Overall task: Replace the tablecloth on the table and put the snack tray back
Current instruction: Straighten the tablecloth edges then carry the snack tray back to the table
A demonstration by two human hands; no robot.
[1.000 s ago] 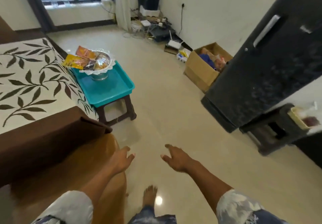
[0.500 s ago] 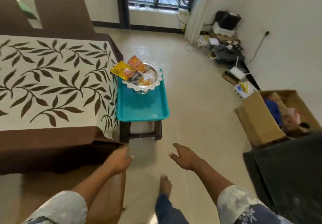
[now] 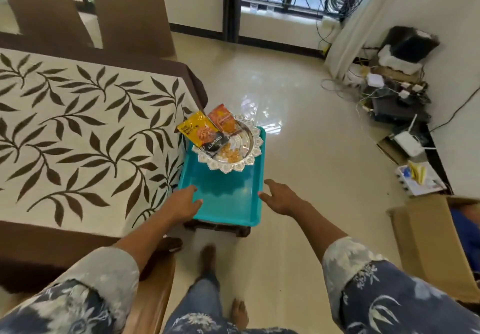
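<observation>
Beside the desk (image 3: 39,245), on a low dark stool (image 3: 220,228), sits the teal snack tray (image 3: 226,203). It carries a scalloped silver dish (image 3: 245,152) at its far end, with a yellow almond packet (image 3: 200,132) and an orange packet (image 3: 220,118). Both hands are spread with loose fingers, holding nothing: the left hand (image 3: 183,203) over the tray's near left rim, the right hand (image 3: 281,198) just beside its right rim. A leaf-patterned tablecloth (image 3: 78,131) covers the desk.

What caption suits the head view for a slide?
Left hand and right hand reach toward the teal tray of snacks beside the leaf-print tablecloth.
</observation>
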